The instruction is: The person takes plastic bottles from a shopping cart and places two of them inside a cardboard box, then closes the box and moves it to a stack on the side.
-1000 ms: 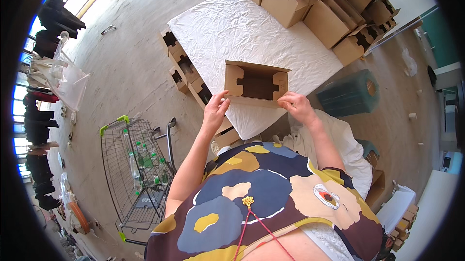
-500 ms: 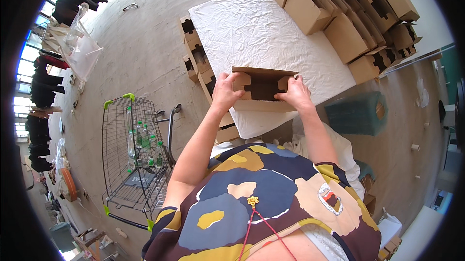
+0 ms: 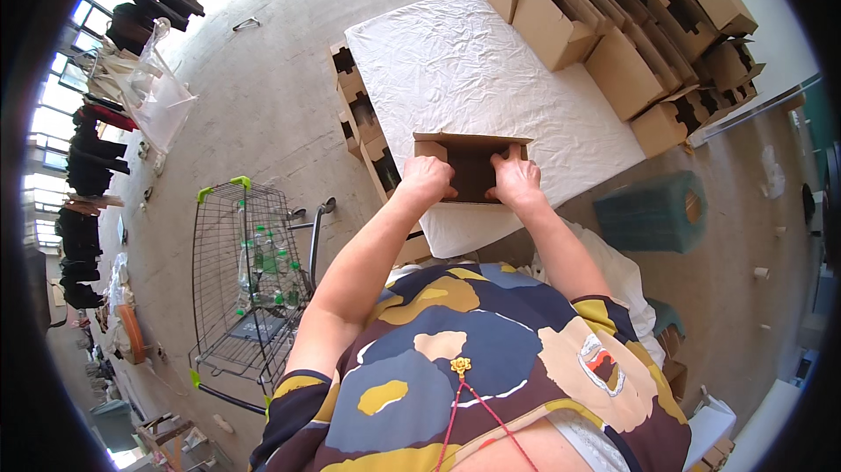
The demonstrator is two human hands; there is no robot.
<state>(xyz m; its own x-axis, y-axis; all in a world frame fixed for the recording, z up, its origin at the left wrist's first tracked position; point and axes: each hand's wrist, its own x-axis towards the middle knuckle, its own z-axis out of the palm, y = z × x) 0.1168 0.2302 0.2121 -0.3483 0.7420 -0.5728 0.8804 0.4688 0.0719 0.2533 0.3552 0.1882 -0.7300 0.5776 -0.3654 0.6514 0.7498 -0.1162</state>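
Observation:
An open cardboard box (image 3: 471,138) rests at the near end of a white cloth-covered table (image 3: 420,52), its opening facing up toward me. My left hand (image 3: 427,179) grips the box's left end, with fingertips curled over inside it. At the right end, my right hand (image 3: 515,178) holds the side flap, thumb and index finger reaching into the opening. Both hands cover the end flaps, so their notches are mostly hidden. The part of the box's inside that shows is dark brown, and I see nothing in it.
Many brown cartons (image 3: 626,69) are stacked at the table's far right. More cartons (image 3: 363,113) stand along its left side. A wire shopping cart (image 3: 236,288) with green-capped bottles is at left. Right of the table lies a green-wrapped roll (image 3: 644,214).
Both hands have moved from the box's upper edges further into its opening, the right one shifting left. The notched end flaps, visible before, are now largely out of sight.

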